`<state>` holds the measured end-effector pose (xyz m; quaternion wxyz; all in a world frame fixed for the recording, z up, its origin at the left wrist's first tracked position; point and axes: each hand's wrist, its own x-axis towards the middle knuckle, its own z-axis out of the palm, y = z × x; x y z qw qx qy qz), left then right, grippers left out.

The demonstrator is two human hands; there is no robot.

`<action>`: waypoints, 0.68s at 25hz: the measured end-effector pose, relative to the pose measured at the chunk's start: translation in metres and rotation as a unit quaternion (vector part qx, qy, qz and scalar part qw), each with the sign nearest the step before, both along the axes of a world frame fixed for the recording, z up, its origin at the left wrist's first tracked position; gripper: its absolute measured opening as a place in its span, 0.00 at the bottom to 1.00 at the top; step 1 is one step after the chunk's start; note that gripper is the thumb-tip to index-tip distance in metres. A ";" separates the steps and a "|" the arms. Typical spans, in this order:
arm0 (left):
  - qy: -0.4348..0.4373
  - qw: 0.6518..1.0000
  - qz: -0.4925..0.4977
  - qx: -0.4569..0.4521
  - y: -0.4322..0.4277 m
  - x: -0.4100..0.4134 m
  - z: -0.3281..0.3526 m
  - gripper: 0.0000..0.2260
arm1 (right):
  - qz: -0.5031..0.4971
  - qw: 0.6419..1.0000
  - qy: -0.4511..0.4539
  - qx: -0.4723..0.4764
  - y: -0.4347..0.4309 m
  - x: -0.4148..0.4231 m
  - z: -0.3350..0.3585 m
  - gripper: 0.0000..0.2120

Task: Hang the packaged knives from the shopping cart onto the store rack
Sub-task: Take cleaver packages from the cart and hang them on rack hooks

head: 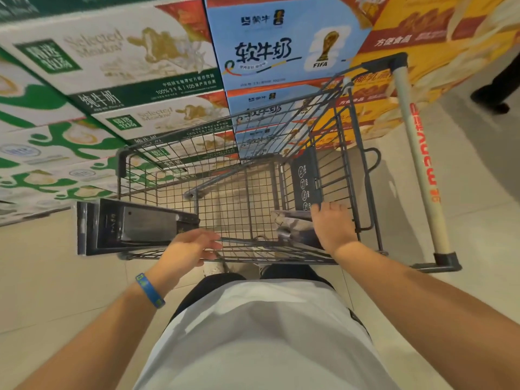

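I look down into a grey wire shopping cart (180, 153). A packaged knife (135, 226), a cleaver in a flat black pack, lies level across the cart's near left corner and sticks out past the left side. My left hand (188, 246) holds its right end, fingers spread along the pack's edge. Inside the cart at the near right lies a second packaged knife (292, 223), partly covered. My right hand (333, 226) is laid over it, fingertips curled down over its far end next to the black child-seat flap (305, 175).
Stacked milk cartons (118, 68) in green-white, blue and yellow fill the far side behind the cart. The cart's white push handle (416, 153) runs along the right. Another person's dark shoes (492, 102) stand on the tiled floor at the upper right.
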<state>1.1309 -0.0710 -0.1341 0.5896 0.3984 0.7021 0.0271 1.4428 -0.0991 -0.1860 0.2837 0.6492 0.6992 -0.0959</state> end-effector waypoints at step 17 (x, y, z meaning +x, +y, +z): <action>0.031 0.999 0.004 0.014 0.035 -0.005 -0.003 0.07 | -0.136 0.945 0.297 0.036 0.095 -0.053 0.030 0.11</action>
